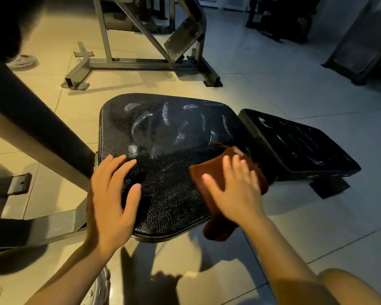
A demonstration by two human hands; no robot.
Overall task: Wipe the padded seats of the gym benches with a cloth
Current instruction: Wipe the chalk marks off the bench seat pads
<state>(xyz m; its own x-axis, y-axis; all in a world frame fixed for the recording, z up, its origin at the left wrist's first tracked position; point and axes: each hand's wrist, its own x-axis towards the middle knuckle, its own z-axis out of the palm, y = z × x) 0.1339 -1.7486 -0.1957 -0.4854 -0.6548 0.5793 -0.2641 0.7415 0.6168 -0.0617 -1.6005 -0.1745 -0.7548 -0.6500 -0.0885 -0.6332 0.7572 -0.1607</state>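
Note:
A wide black padded seat with cracked leather and pale smear marks fills the middle of the view. A second, narrower black pad slopes away on its right. My right hand lies flat with spread fingers on a brown cloth, pressing it onto the seat's right edge; part of the cloth hangs over the near rim. My left hand rests with straight fingers on the seat's near left side, holding nothing. The right hand is blurred.
A thick dark post of the bench frame slants across the left. A grey steel machine frame stands behind the seat on the tiled floor. A weight plate lies far left. More dark equipment stands at the back right.

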